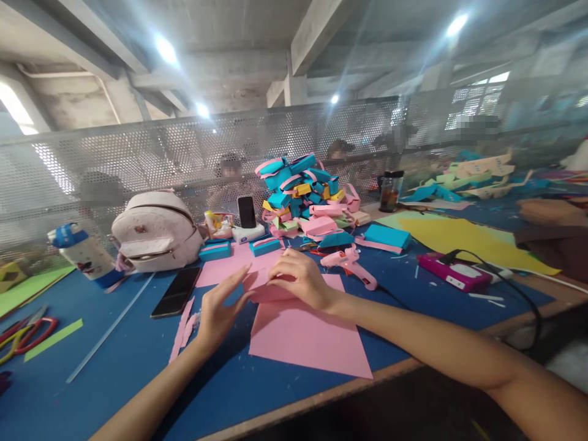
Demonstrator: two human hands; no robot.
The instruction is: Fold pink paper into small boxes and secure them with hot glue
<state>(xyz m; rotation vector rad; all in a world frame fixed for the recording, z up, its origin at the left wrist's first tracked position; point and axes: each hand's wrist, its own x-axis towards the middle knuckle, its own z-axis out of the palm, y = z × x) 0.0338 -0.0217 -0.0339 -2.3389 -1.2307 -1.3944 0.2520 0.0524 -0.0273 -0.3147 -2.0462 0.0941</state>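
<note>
A small folded pink paper piece (258,283) stands above a flat pink sheet (303,337) on the blue table. My right hand (298,278) pinches this piece from the right, thumb against fingers. At its left side is my left hand (221,309), thumb and fingers stretched apart; whether the fingertips touch the paper I cannot tell. A second pink sheet (215,269) lies behind my hands. Right of my right hand rests a pink glue gun (351,266). Torn pink strips (184,331) lie beside my left wrist.
A heap of blue, pink and yellow paper boxes (303,196) rises at the back. A pale backpack (156,233), a bottle (87,257) and a dark phone (177,293) stand or lie left. Scissors (32,331) are far left. A magenta power box (452,271) with a cable sits right.
</note>
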